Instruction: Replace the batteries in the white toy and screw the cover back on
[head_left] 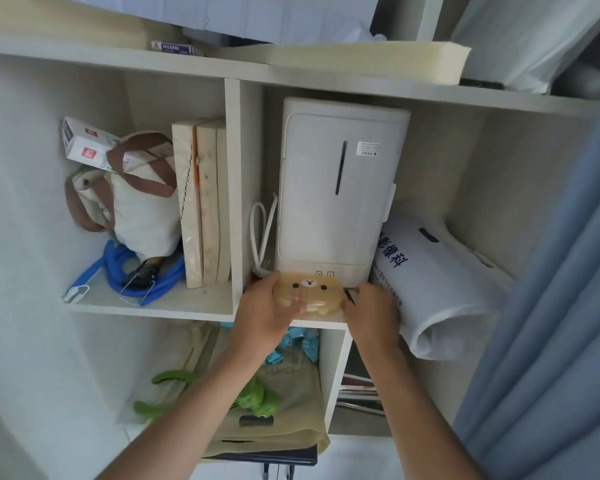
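Observation:
A translucent tan box with a bear face (312, 294) sits at the front edge of the middle shelf (153, 304). My left hand (262, 313) grips its left side and my right hand (374, 315) grips its right side. A thin dark object (350, 295) pokes out between my right fingers and the box. Behind the box stands a tall white appliance (340, 188). A pack of HUATAI batteries (175, 48) lies on the top shelf. No white toy is visible that I can identify.
The left compartment holds a canvas bag (142, 202), a small white carton (84, 142), wooden boards (205, 202) and a blue hose (125, 271). A white printed bag (433, 289) lies to the right. Green hangers (250, 396) sit below. A blue curtain (561, 306) hangs at right.

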The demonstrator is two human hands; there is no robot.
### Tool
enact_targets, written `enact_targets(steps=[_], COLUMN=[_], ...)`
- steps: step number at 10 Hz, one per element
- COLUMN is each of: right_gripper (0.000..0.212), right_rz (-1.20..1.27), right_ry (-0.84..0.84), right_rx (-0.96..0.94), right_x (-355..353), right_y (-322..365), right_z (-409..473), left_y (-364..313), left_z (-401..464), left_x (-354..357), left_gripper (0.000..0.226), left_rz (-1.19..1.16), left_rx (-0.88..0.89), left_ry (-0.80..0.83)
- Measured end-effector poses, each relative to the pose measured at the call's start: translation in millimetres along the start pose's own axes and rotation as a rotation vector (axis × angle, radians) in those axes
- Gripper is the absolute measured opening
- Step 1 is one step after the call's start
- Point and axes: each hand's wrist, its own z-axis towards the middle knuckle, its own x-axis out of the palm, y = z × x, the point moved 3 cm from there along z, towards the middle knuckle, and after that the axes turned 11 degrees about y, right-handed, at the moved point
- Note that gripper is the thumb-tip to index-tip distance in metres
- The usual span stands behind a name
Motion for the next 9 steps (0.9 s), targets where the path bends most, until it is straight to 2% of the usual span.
enact_targets(steps=[2,3,5,7,8,9], right_gripper=[0.04,0.039,0.031,0.039,0.042,0.043], right_rz=[0.253,0.429,0.543,0.549,0.543,0.63], right_ry=[-0.131,-0.156,-0.072,0.021,0.068,0.129], right_rx=[-0.024,-0.02,-0.007,-0.109,-0.142,-0.11], right_x=[9.9,11.5,2.7,-16.0,-23.7,-39.8], right_y=[-5.6,-10.4,-15.4,-5.7,0.6,10.1], right_z=[-11.5,-18.7,-22.5,-44.6,-54.9,-64.3], left_y=[0.0,-4.8,-12.0,-24.8,-34.2,-46.3], left_z=[-3.8,-6.5,-12.8,-23.5,-41.0,-59.6], left_x=[4.4,4.6,5.1,-2.6,-13.0,-35.1], left_gripper=[0.031,0.033,0.034,0.043,0.058,0.055], left_rz=[-0.044,-0.045,-0.043,0.017,0.069,0.024], left_rx=[-0.007,-0.029,-0.049,0.014,0.022,0.017], left_ry=[-0.07,-0.095,-0.079,-0.015,-0.033,-0.029])
